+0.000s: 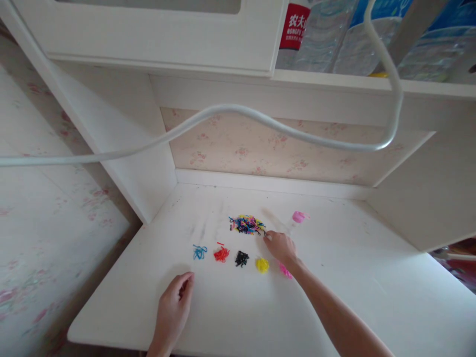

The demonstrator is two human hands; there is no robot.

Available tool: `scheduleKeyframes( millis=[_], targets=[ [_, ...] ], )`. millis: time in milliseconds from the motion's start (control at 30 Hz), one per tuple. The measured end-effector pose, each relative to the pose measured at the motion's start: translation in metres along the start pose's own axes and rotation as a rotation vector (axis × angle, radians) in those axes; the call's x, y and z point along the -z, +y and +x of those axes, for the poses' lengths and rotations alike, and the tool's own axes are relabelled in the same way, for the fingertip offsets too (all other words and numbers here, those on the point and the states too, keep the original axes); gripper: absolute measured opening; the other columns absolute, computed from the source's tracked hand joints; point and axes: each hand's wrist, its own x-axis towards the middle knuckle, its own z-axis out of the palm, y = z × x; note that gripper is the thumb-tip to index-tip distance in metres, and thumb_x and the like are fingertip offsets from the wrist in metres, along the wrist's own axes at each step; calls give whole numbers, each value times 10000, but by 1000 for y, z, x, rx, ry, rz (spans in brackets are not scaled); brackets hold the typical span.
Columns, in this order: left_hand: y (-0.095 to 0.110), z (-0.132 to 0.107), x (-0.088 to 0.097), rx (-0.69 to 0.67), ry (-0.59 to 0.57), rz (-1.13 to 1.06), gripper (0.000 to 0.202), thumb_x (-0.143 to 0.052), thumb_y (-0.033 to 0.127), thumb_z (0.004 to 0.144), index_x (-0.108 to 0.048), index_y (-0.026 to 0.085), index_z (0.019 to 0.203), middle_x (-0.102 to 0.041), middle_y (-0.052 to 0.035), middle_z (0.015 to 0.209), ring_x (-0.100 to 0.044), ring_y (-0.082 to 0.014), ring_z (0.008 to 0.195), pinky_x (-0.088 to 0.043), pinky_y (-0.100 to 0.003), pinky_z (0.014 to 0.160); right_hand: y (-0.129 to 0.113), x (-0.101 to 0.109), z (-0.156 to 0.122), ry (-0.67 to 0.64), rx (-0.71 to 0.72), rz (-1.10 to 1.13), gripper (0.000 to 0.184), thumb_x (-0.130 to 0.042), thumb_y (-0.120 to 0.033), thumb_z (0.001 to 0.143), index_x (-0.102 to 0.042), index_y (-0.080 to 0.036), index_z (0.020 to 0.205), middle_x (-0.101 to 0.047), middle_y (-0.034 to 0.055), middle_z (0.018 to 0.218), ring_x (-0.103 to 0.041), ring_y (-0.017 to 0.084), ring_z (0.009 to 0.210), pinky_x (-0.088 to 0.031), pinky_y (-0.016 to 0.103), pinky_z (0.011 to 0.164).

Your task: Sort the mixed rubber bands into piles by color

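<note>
A mixed pile of small coloured rubber bands (248, 224) lies on the white desk. At the pile's right edge my right hand (280, 245) is closed in a pinch, with a dark rubber band (265, 233) at its fingertips. Sorted heaps sit in a row nearer me: blue rubber bands (200, 252), red rubber bands (221, 254), black rubber bands (241, 258), yellow rubber bands (262, 265) and pink rubber bands (285, 270), the last partly covered by my right forearm. My left hand (174, 302) rests curled below the blue heap; whatever its fingers hold is hidden.
Behind the mixed pile, to the right, lies a clear bag with something pink (298, 216). A white cable (238, 109) crosses in front of the shelf. Water bottles (323, 34) stand on the upper shelf. Side panels and a back ledge border the desk (353, 287).
</note>
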Motion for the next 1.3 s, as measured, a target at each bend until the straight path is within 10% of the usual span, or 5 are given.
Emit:
scheduleKeyframes(
  millis=[433, 933, 1300],
  targets=[
    [-5, 3, -4, -100, -12, 40, 302, -451, 426, 870, -662, 217, 925, -710, -30, 906, -666, -162, 773, -539, -256, 684, -2, 5, -14, 39, 10, -30, 368, -304, -331, 943, -644, -240, 1046, -700, 100, 938, -654, 213, 883, -416, 265, 671],
    [-1, 2, -5, -87, -76, 69, 309, -422, 402, 892, -641, 205, 984, -692, -46, 897, -647, -155, 763, -523, -269, 686, -58, -2, -72, -14, 390, -15, 358, -317, -314, 941, -649, -241, 826, -705, 40, 829, -638, 170, 708, -353, 232, 608],
    [9, 1, -4, -105, -100, 110, 301, -427, 402, 888, -646, 218, 982, -687, -14, 845, -629, -132, 703, -502, -244, 656, -16, 13, -108, 152, 284, 411, 377, -336, -422, 929, -672, -256, 880, -621, -21, 607, -533, 99, 533, -341, 178, 531]
  ],
)
